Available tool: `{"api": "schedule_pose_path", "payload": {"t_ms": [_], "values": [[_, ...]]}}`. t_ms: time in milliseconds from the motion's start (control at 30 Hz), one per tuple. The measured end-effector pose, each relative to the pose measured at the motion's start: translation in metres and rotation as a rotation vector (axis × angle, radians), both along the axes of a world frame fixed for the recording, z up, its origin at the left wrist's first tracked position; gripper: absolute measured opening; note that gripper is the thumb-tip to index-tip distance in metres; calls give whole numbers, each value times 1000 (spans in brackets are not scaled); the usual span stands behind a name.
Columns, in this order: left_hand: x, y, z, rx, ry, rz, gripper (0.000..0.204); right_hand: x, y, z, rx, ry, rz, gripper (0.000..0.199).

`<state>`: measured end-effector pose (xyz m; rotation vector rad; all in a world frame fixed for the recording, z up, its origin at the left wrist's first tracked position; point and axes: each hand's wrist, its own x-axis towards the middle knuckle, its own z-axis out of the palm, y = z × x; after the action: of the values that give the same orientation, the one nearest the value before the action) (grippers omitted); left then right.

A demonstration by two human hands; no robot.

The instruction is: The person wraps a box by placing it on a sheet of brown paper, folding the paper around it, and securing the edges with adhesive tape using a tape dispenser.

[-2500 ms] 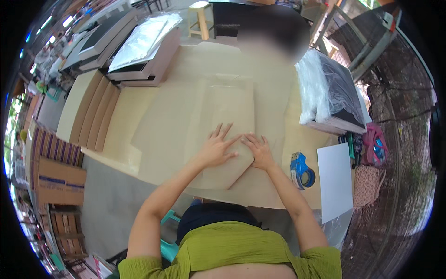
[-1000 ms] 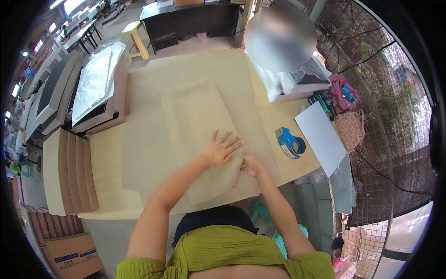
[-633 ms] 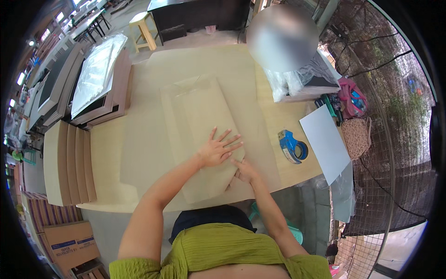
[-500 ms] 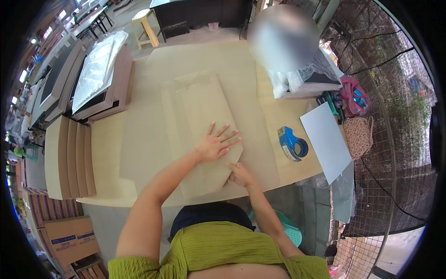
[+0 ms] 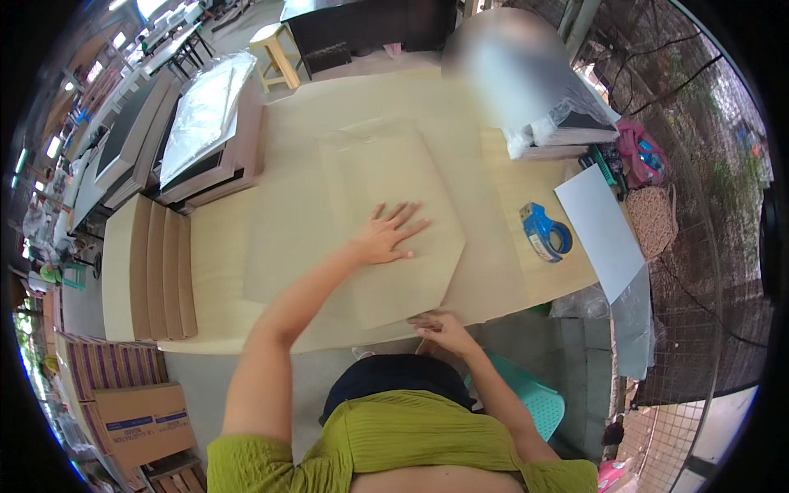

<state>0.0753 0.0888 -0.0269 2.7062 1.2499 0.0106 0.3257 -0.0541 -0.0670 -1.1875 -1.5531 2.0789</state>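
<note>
Hands on a flat tan cardboard sheet (image 5: 386,222)

Left hand (image 5: 385,238) presses flat, fingers spread; right hand (image 5: 440,329) pinches its near edge at the pale wooden desk (image 5: 509,189) rim.

Cardboard sheet (image 5: 386,222) lies mid-table (image 5: 509,279). L hand (image 5: 386,238) flat on sheet; R hand (image 5: 440,329) at sheet's near corner, by table edge. Tape dispenser (image 5: 544,232) right of sheet, white board (image 5: 600,230) beyond it. Stacked panels (image 5: 156,267) left of sheet.

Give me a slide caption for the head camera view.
Left hand flat on a cardboard sheet, right hand at its near edge.
</note>
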Motion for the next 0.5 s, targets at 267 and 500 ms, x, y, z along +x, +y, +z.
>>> {"api": "schedule_pose_path", "payload": {"t_ms": [267,500], "values": [[-76,-56,28,-129,35,-297,128,-113,-58,-27,6,12,-436,31],[-84,-62,-17,29,-146,-222,107,-99,-11,-53,529,-733,-599,42]]}}
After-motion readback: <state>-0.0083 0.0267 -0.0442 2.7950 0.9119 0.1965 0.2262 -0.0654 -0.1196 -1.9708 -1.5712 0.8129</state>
